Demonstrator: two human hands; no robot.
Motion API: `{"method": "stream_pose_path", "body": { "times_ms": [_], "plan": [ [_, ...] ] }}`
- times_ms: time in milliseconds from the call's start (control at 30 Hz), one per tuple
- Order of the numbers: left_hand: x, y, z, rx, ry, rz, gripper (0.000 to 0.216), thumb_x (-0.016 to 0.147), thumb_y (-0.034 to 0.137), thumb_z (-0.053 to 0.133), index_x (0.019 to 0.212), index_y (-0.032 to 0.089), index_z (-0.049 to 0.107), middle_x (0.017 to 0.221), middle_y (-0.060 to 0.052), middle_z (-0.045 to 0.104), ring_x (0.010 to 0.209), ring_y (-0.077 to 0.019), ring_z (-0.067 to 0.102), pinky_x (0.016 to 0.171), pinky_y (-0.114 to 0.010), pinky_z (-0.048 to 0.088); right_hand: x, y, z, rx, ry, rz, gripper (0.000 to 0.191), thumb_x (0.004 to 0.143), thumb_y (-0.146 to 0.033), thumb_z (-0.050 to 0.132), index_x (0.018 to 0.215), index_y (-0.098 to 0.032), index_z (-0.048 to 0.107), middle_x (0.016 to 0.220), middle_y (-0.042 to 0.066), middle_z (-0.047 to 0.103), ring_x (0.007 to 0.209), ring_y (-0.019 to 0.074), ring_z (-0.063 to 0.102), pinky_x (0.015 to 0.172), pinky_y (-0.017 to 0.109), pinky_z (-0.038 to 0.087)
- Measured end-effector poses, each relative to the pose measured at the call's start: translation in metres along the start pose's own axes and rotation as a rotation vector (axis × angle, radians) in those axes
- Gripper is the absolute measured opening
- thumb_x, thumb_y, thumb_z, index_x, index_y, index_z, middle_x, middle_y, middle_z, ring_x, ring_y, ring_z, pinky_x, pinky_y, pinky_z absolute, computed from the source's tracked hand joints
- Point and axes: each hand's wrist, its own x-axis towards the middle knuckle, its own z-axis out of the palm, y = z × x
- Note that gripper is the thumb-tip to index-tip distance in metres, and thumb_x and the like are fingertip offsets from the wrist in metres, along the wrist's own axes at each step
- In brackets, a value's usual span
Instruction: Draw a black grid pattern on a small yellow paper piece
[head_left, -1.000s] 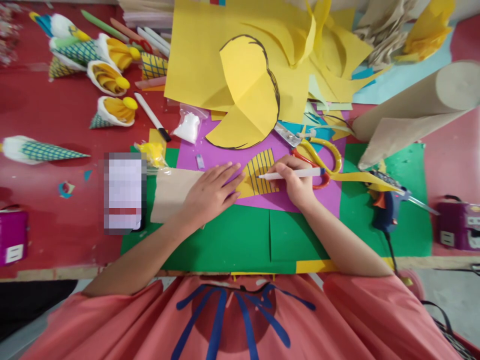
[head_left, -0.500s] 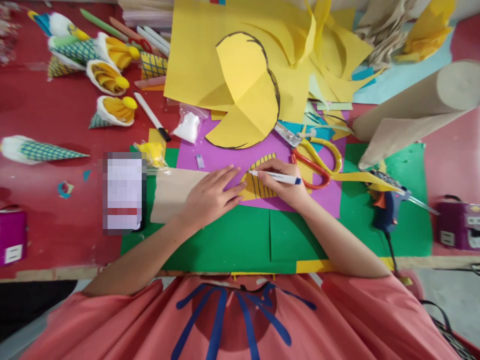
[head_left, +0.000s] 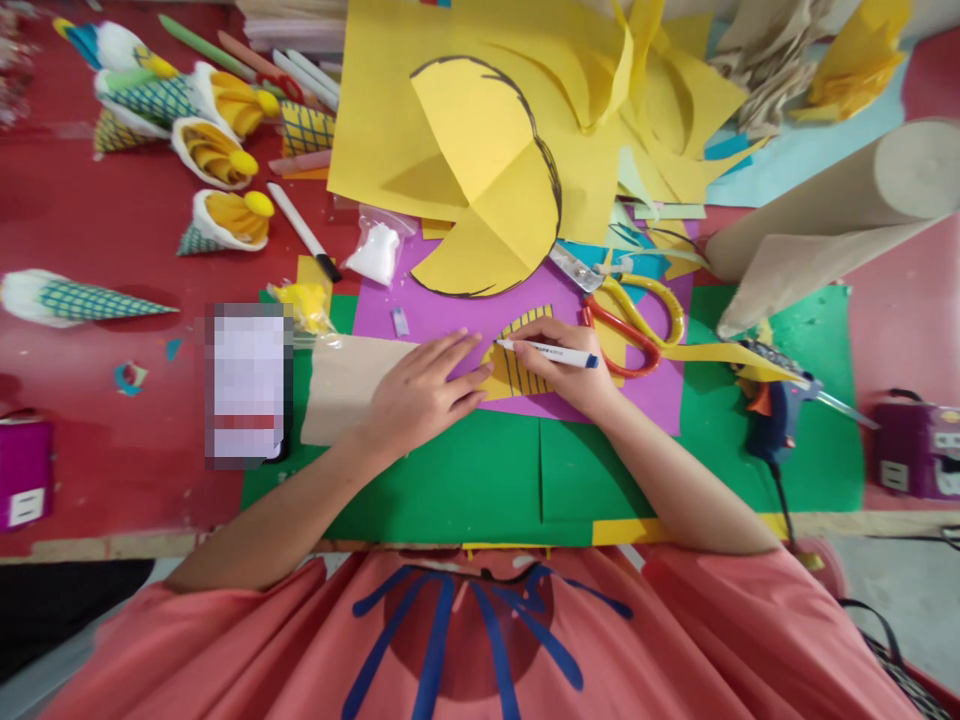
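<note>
A white marker (head_left: 559,353) with a blue end is pinched in my right hand (head_left: 581,375). Its tip touches a small yellow paper piece (head_left: 531,378) that carries a row of dark stripes. My left hand (head_left: 431,388) lies flat, fingers apart, with its fingertips on the left edge of that piece. Under both is a purple sheet (head_left: 450,315) on green sheets (head_left: 450,490). Just right of my right hand rest scissors (head_left: 637,320) with red and yellow handles. Above the hands lies a yellow partial disc (head_left: 510,190) with a black scribbled edge.
Left of my hands are a phone (head_left: 247,380), a black-capped marker (head_left: 304,232) and several patterned paper cones (head_left: 225,222). On the right lie a glue gun (head_left: 776,410) and a brown paper roll (head_left: 817,215). Large yellow sheets (head_left: 375,120) cover the back.
The upper left corner of the yellow disc has shifted left, so its notch is narrower. My hands and the marker look almost the same.
</note>
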Motion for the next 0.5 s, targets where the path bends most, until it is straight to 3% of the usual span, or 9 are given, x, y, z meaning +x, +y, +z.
{"method": "stream_pose_path", "body": {
  "times_ms": [500],
  "plan": [
    [0.0002, 0.0005, 0.0003, 0.035, 0.022, 0.016, 0.029, 0.090, 0.029, 0.054, 0.115, 0.021, 0.067, 0.135, -0.012, 0.056, 0.127, -0.0265, 0.052, 0.104, -0.043, 0.047, -0.0003, -0.0010, -0.0020, -0.010, -0.044, -0.004, 0.018, 0.083, -0.028, 0.059, 0.075, -0.014, 0.067, 0.068, 0.003, 0.066, 0.059, 0.0119, 0.056, 0.055, 0.023, 0.041]
  ]
}}
